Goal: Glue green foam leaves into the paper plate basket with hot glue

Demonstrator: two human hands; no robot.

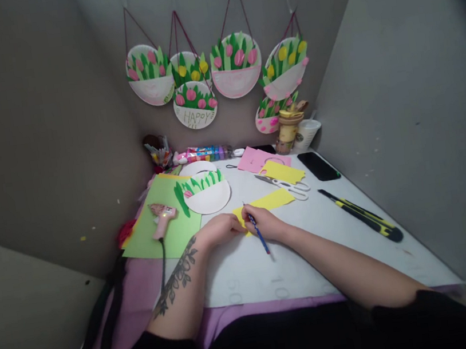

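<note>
A blue patterned pencil [260, 237] is gripped in my right hand [263, 222], its tip pointing up and away from me over a yellow paper strip [275, 198]. My left hand [222, 228] curls closed at the strip's left end, holding it against the table; its fingertips are partly hidden. Beyond my left hand lies a cut white paper plate [209, 198] with green paper leaves and a pink tulip in it. White-handled scissors [289, 184] lie just behind the strip, partly over another yellow paper piece [282, 171].
A pink glue gun [163, 219] lies on green paper [141, 233] at left, its cord running toward me. A box cutter [362, 214] and a phone [318, 166] lie at right. Pink paper [252, 159] and cups [290, 132] are behind. Several plate flower baskets [238, 81] hang on the wall.
</note>
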